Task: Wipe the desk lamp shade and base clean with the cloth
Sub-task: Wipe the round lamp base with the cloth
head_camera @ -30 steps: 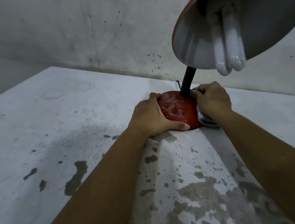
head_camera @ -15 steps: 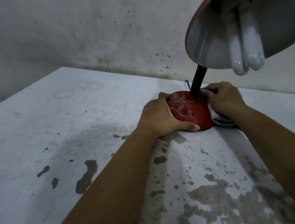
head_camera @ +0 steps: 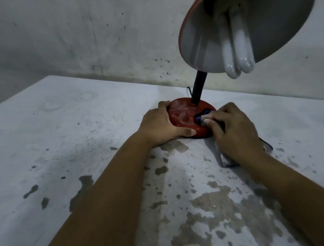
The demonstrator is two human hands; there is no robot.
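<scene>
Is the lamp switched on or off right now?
Off. The bulb inside the shade looks plain white with no glow, and the shade's inner surface is dull grey, no brighter than the wall.

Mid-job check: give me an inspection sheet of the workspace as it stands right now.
Surface: white painted table, paint flaked off in grey patches near the person, faint ring marks at the far left.
Job's things: red lamp base streaked on top; black stem rises to the shade, red rim, bulb exposed; cloth pressed on the base's right side.
Clutter: nothing seen.
Hands: left hand grips the base's left edge; right hand holds the cloth bunched.
Cables: thin dark wire behind the base.
Surroundings: stained, speckled grey wall.
</scene>
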